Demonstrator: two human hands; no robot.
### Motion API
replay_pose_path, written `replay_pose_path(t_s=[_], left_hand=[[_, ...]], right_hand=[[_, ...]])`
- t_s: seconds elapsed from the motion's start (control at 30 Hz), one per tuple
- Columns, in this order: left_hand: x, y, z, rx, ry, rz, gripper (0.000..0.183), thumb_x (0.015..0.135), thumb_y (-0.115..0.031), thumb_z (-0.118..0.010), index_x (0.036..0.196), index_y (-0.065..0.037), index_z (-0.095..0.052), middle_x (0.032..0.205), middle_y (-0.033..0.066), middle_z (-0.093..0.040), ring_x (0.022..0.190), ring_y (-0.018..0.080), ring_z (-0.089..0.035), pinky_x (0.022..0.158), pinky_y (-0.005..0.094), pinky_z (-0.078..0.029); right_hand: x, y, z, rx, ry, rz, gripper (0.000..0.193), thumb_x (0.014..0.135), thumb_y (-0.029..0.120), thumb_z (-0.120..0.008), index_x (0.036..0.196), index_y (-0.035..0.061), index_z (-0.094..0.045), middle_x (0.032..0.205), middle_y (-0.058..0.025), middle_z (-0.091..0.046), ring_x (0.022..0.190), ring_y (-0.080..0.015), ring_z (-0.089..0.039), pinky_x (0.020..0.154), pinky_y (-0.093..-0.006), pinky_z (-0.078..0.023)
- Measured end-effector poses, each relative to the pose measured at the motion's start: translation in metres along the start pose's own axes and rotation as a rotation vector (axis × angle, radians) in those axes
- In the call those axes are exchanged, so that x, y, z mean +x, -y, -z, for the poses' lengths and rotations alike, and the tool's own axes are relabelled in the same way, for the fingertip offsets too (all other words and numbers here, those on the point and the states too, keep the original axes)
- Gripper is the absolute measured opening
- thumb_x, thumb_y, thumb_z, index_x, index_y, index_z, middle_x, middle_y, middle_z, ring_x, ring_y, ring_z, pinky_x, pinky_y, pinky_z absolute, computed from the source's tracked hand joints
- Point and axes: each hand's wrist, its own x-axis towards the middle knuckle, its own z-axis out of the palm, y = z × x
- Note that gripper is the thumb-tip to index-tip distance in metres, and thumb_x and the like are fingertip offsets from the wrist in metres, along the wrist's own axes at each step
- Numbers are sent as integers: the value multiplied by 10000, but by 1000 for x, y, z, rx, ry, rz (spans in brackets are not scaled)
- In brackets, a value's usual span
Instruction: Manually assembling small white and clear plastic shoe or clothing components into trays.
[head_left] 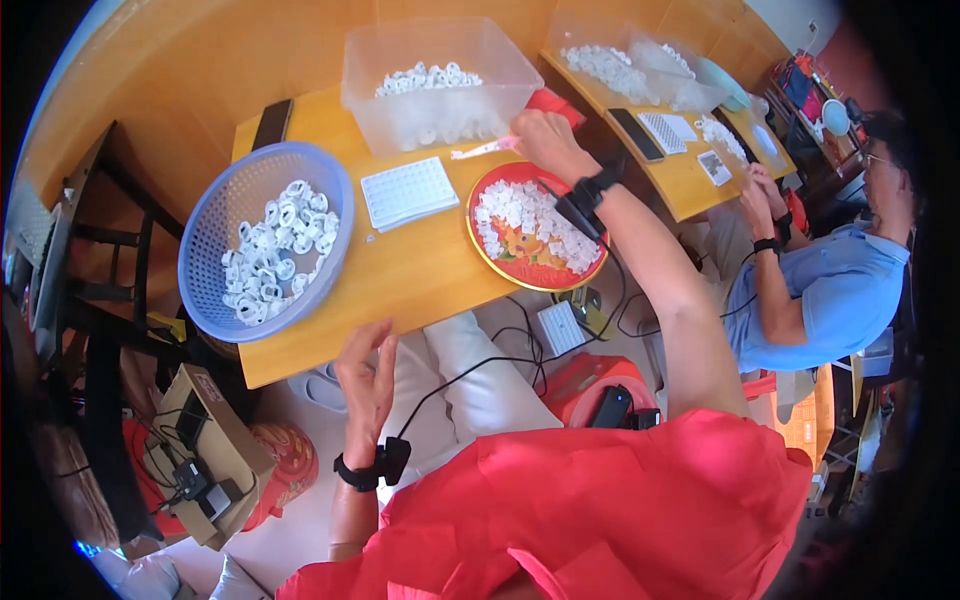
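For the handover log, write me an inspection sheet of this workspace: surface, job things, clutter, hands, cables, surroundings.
Surface: yellow wooden table, under the job things.
Job things: blue basket and clear bin, both with white ring-shaped parts; white block; red plate of small white pieces.
Clutter: dark flat slab at the far left corner.
Hands: left hand off the near edge, nothing seen in it; right hand at a white-and-pink strip, grip unclear.
Cables: black cable from the left wrist's black device.
Surroundings: co-worker in blue at a second table on the right; open cardboard box lower left.
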Motion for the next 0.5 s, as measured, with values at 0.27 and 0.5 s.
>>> replay_pose_path(t_s=[0.27,0.5], left_hand=[[46,18,-16,128,44,-33,128,839,-45,-566,923,42,-610,782,85,-577,727,136,-560,660,238,-444],[57,37,-23,145,0,43,124,856,-54,-560,906,42,-620,784,17,-559,672,58,-494,581,187,-396]], right_hand=[[2,-3,-25,68,-142,-32,295,702,323,-692,885,98,-639,767,-139,-625,738,-314,-620,634,-422,-489],[-138,-27,84,720,-586,-762,144,795,148,-623,866,29,-661,724,-67,-655,609,-151,-613,533,-287,-491]])
